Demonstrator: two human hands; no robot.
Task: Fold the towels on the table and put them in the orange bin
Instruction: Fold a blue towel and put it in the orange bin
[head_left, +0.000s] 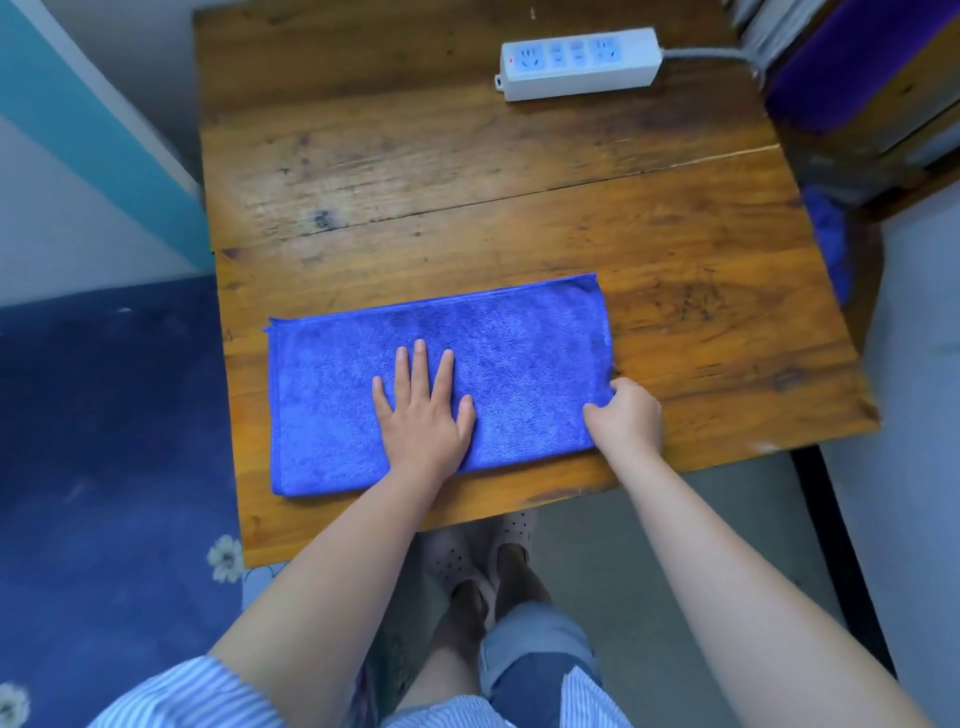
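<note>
Your blue towel (441, 384) lies folded into a long rectangle on the near part of the wooden desk (467, 208), a little below the middle of the frame, its long edges running slightly uphill toward the right. Its left end hangs just past the desk's left edge.

Your left hand (423, 410) is spread flat, palm down and fingers apart, pressing on the middle of the towel; it grips nothing. Your right hand (626, 415) sits at the towel's right end near the lower corner, fingers curled and pinching the edge of the cloth, with the knuckles resting over the bare desk just beside it.

At the upper right of the frame a white power strip (579, 63) lies on the far side of the desk, well apart from the towel, its grey cable (711, 54) running off to the right. More blue cloth (831, 239) hangs beside the desk's right edge at mid-height; you cannot tell what it is. A dark blue carpet (104, 441) with white flowers fills the lower left. Below the desk's near edge you see your feet in pale perforated shoes (483, 551). The orange bin does not show in this view.
</note>
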